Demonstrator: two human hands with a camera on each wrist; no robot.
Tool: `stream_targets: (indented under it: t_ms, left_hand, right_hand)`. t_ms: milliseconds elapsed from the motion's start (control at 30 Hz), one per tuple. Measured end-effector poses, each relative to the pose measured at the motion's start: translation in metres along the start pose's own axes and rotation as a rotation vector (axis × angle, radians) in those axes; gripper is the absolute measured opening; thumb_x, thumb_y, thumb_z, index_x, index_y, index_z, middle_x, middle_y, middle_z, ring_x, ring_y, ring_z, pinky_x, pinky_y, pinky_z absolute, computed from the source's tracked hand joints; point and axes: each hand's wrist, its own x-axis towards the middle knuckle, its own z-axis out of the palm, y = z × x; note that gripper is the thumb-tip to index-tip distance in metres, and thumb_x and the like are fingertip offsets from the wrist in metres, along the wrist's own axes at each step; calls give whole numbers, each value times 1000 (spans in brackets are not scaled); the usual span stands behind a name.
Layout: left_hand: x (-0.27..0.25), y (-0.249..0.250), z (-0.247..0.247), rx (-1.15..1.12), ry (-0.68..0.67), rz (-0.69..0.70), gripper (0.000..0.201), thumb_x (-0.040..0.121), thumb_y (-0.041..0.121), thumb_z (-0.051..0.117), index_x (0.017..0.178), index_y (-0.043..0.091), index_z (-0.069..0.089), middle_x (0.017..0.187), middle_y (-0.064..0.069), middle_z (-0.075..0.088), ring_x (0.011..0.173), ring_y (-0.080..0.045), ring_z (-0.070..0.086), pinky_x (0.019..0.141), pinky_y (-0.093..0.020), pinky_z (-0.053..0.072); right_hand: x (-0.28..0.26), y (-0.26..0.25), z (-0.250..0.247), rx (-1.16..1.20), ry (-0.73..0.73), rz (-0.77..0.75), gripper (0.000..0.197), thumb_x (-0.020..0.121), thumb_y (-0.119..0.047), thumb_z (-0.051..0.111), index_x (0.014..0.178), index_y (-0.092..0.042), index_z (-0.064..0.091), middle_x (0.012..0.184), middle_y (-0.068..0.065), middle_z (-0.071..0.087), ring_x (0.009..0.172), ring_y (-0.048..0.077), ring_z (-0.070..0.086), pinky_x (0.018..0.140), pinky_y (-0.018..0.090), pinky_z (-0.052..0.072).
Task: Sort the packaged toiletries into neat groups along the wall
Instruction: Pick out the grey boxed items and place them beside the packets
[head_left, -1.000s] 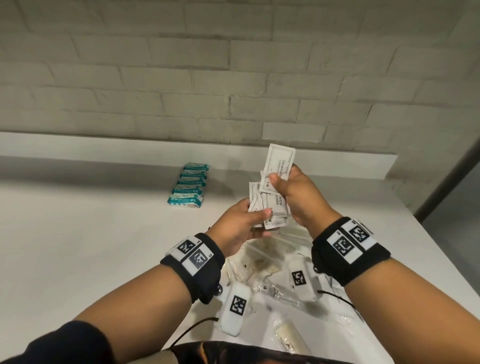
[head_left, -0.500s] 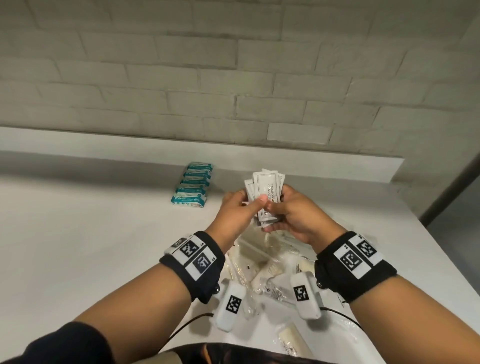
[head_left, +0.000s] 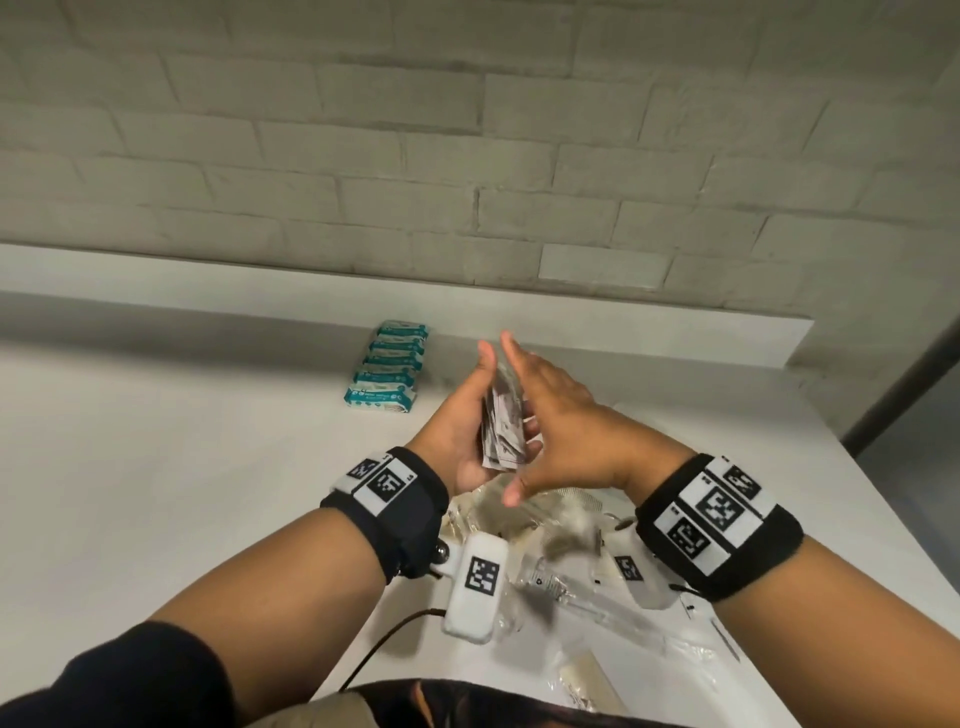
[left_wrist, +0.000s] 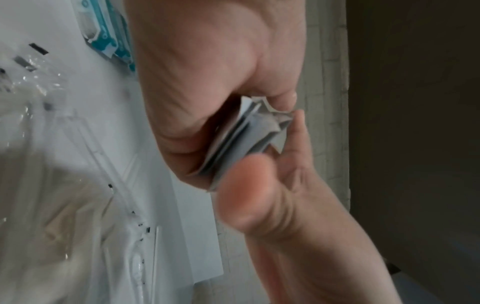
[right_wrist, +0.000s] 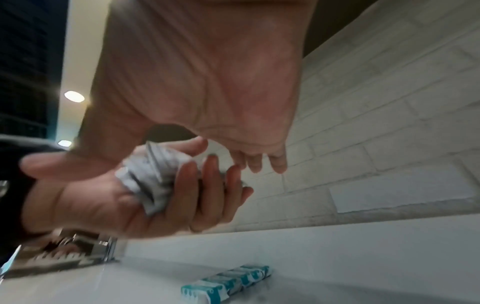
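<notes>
Head view: left hand (head_left: 457, 431) grips sachets (head_left: 501, 427), print blurred; right hand (head_left: 563, 421) flat against them.

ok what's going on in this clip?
A person is sorting packaged toiletries on a white table. The left hand cradles a stack of white sachets, fingers curled at its edge. The right hand presses flat against it, apparently squaring it up. A row of teal packets already lies by the wall. Clear-wrapped items sit unsorted near the person.

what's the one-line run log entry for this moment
left hand: grips white sachet stack | right hand: flat against stack | teal packs: row by wall | clear-wrapped items: unsorted, front edge
</notes>
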Motion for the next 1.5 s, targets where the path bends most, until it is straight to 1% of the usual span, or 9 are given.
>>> stream_targets:
  t_ms: [67, 167, 633, 767, 900, 967, 1067, 1300, 1500]
  left_hand:
    - [-1, 0, 3, -34, -73, -16, 84, 81, 73, 44, 124, 2, 57, 124, -21, 60, 118, -32, 57, 107, -43, 41]
    - [2, 0, 3, -41, -98, -28, 68, 88, 66, 43, 112, 6, 63, 109, -17, 64, 101, -27, 65, 93, -37, 51]
    - [10, 6, -5, -117, -55, -100, 42, 95, 43, 50, 103, 4, 64, 100, -15, 64, 92, -26, 65, 82, -36, 56]
    - [19, 14, -12, -139, 140, 63, 20, 95, 25, 53, 86, 8, 58, 66, -5, 56, 58, -17, 58, 59, -28, 56]
    - [38, 22, -20, -288, 212, 273, 7, 96, 14, 51, 102, 17, 54, 66, -1, 54, 62, -14, 60, 65, -27, 56]
    - [49, 25, -22, -289, 209, 329, 12, 96, 11, 50, 104, 19, 55, 64, -1, 57, 68, -16, 62, 62, -27, 56]
    - [69, 29, -30, -157, 248, 396, 15, 96, 12, 49, 106, 21, 56, 67, 0, 62, 77, -15, 61, 62, -25, 51]
    - [121, 50, -70, 269, 394, 313, 22, 89, 15, 62, 112, 14, 60, 88, -4, 66, 81, -18, 65, 67, -28, 52]
    - [176, 82, -97, 734, 601, 195, 18, 84, 14, 59, 100, 19, 60, 112, -13, 66, 102, -29, 63, 90, -46, 55]
  right_hand:
    - [4, -1, 1, -49, 12, -59, 145, 58, -45, 87, 141, -40, -32, 159, 1, 10, 145, 17, 10, 119, 36, 13]
    - [8, 1, 2, 6, 65, -81, 144, 57, -41, 87, 141, -44, -30, 147, 1, 28, 137, 16, 26, 115, 37, 28]
    - [19, 3, 9, -9, 47, -94, 144, 56, -43, 87, 139, -46, -31, 147, 3, 26, 138, 18, 25, 114, 32, 26]
    - [26, 15, 4, 571, -19, 68, 133, 65, -28, 85, 147, -39, -18, 145, -7, 29, 128, 9, 36, 103, 22, 35]
    - [42, 25, 17, 1189, -224, 247, 104, 51, -61, 82, 139, -24, 41, 116, 11, 62, 103, 27, 60, 82, 37, 53]
    - [56, 30, 25, 1349, -236, 292, 79, 67, -61, 70, 129, -15, 52, 106, 15, 65, 93, 31, 65, 76, 39, 58]
    - [78, 35, 29, 1442, -105, 420, 41, 95, -36, 48, 122, -5, 55, 98, 20, 66, 81, 32, 70, 75, 44, 58]
    - [134, 80, 19, 1278, 37, 563, 18, 92, -4, 56, 109, 0, 54, 82, 17, 65, 60, 23, 69, 53, 29, 57]
    - [189, 116, 10, 1040, 9, 603, 20, 88, -2, 62, 108, 0, 61, 87, 16, 65, 74, 26, 62, 81, 43, 55]
